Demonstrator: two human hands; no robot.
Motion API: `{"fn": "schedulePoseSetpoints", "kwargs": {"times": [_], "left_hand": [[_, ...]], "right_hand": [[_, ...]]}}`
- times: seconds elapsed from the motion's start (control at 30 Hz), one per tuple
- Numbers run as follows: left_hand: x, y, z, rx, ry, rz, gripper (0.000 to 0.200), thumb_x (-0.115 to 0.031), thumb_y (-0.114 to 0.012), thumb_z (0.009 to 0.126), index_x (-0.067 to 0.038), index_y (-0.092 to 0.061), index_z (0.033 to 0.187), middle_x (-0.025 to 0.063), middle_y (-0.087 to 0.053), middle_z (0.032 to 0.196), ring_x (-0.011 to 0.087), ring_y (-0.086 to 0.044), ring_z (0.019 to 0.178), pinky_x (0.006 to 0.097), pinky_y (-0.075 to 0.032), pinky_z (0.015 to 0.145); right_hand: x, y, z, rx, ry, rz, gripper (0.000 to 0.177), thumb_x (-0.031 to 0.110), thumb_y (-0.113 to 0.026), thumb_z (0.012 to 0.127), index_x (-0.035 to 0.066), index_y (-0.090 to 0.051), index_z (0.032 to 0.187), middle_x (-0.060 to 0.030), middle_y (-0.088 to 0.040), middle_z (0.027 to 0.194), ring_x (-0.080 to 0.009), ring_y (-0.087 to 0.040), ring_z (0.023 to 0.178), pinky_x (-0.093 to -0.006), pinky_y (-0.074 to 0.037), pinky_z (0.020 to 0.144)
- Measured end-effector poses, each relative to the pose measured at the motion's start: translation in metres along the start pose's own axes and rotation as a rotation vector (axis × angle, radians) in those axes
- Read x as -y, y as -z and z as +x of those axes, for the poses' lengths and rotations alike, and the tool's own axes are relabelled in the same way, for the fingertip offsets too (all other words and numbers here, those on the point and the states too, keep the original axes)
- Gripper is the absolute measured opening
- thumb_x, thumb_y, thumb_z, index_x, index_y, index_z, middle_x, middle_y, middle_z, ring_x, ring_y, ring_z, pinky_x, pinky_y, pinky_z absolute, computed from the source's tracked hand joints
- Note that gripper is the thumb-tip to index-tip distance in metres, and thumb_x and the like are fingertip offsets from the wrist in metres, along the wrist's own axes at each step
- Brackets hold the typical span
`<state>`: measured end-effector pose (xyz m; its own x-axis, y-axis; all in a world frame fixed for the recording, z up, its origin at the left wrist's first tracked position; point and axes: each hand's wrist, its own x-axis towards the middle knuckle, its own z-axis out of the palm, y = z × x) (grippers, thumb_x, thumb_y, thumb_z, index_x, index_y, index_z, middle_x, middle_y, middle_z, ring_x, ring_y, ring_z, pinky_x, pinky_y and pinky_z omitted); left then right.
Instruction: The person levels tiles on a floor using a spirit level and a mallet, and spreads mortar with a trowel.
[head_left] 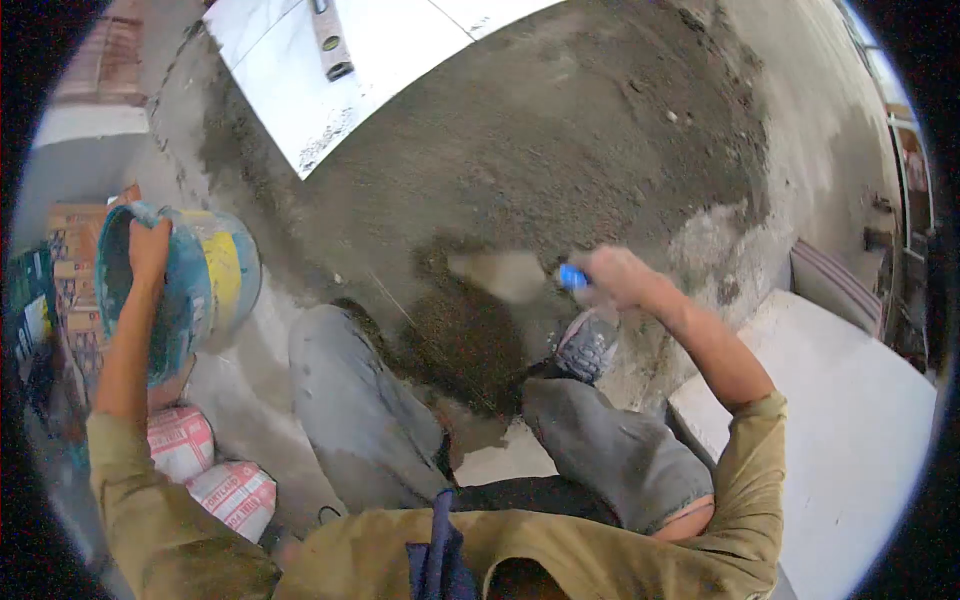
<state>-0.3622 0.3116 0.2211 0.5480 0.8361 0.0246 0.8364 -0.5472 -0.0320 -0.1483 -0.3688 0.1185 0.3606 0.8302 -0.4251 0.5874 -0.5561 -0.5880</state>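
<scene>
My left hand grips the rim of a teal bucket with a yellow band, which is tipped on its side with its mouth facing left. My right hand is closed around the blue handle of a trowel. Smeared by motion, the trowel's pale blade lies over a dark, wet patch of mortar between my knees. What the bucket holds inside cannot be made out.
White tiles lie at the top, with a spirit level on them. Rough grey mortar spreads beyond the trowel. Cement bags and cardboard boxes stand at left. A white slab is at right, beside a wall.
</scene>
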Motion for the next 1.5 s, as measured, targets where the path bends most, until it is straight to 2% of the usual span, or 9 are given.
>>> {"fn": "schedulePoseSetpoints", "kwargs": {"times": [0.07,0.2,0.33,0.53,0.67,0.77,0.97,1.3,1.5], "left_hand": [[-0.014,0.008,-0.009,-0.067,0.043,0.031,0.061,-0.029,-0.063,0.075,0.008,-0.047,0.121,0.0256,-0.056,0.119,0.0387,-0.054,0.113,0.0387,-0.039,0.097],[-0.016,0.013,-0.011,0.064,-0.015,-0.145,0.06,-0.029,-0.063,0.075,0.007,-0.048,0.12,0.0248,-0.057,0.118,0.0376,-0.054,0.113,0.039,-0.039,0.096],[-0.012,0.007,-0.007,0.004,-0.006,-0.043,0.058,-0.029,-0.063,0.075,0.007,-0.049,0.118,0.0242,-0.057,0.119,0.0364,-0.054,0.113,0.039,-0.039,0.096],[0.04,-0.026,0.024,0.0,-0.102,-0.131,0.062,-0.032,-0.063,0.075,0.008,-0.048,0.12,0.0251,-0.057,0.119,0.0373,-0.054,0.113,0.0394,-0.039,0.097],[-0.022,0.019,-0.017,0.022,0.018,-0.056,0.062,-0.033,-0.063,0.075,0.006,-0.048,0.12,0.025,-0.057,0.119,0.0373,-0.054,0.113,0.0395,-0.039,0.097],[-0.023,0.016,-0.015,0.047,0.054,-0.035,0.06,-0.032,-0.064,0.074,0.005,-0.05,0.119,0.0243,-0.058,0.118,0.0371,-0.054,0.113,0.0398,-0.04,0.096],[0.005,-0.001,0.01,0.082,-0.147,-0.126,0.063,-0.033,-0.064,0.075,0.009,-0.049,0.12,0.0261,-0.057,0.119,0.0374,-0.054,0.113,0.0381,-0.039,0.097],[-0.015,0.016,-0.009,0.061,-0.027,-0.039,0.063,-0.034,-0.065,0.076,0.011,-0.051,0.117,0.0263,-0.057,0.118,0.0361,-0.055,0.112,0.0374,-0.039,0.096],[-0.001,0.005,0.003,0.083,-0.017,-0.06,0.063,-0.036,-0.065,0.074,0.01,-0.053,0.115,0.0258,-0.059,0.115,0.0352,-0.057,0.109,0.0367,-0.04,0.094]], "right_hand": [[0.028,0.014,0.006,0.197,-0.012,-0.108,0.027,0.023,-0.064,0.076,0.006,-0.055,0.095,-0.0201,-0.062,0.076,-0.0416,-0.061,0.074,-0.0482,-0.049,0.068],[0.011,0.055,0.087,-0.363,0.121,-0.113,0.025,0.022,-0.059,0.081,0.006,-0.056,0.101,-0.02,-0.062,0.085,-0.041,-0.06,0.079,-0.0483,-0.049,0.069],[-0.007,0.099,0.147,-0.381,-0.065,-0.33,0.027,0.027,-0.059,0.084,0.006,-0.056,0.101,-0.0212,-0.063,0.09,-0.0417,-0.06,0.085,-0.0498,-0.049,0.072],[-0.002,0.058,0.109,-0.062,0.087,-0.179,0.023,0.02,-0.063,0.076,0.008,-0.059,0.095,-0.0192,-0.064,0.088,-0.0402,-0.062,0.086,-0.0483,-0.049,0.072],[0.04,0.075,0.092,0.244,0.116,-0.378,0.027,0.024,-0.065,0.076,0.009,-0.06,0.098,-0.0188,-0.064,0.086,-0.0396,-0.062,0.087,-0.0484,-0.049,0.074],[0.027,0.08,0.149,-0.114,0.25,-0.289,0.03,0.026,-0.064,0.076,0.01,-0.06,0.101,-0.0192,-0.064,0.086,-0.0396,-0.062,0.085,-0.0474,-0.05,0.073],[0.054,0.092,0.248,-0.194,0.215,-0.334,0.027,0.026,-0.065,0.077,0.009,-0.059,0.098,-0.0166,-0.065,0.091,-0.0374,-0.062,0.088,-0.0479,-0.05,0.074],[0.051,0.049,0.131,0.333,0.283,-0.434,0.026,0.016,-0.069,0.063,0.01,-0.063,0.088,-0.0165,-0.065,0.078,-0.0361,-0.064,0.078,-0.0463,-0.051,0.065],[0.022,0.072,0.131,0.096,0.133,-0.332,0.03,0.018,-0.069,0.065,0.01,-0.064,0.094,-0.017,-0.065,0.083,-0.0376,-0.062,0.085,-0.0471,-0.05,0.072]]}}
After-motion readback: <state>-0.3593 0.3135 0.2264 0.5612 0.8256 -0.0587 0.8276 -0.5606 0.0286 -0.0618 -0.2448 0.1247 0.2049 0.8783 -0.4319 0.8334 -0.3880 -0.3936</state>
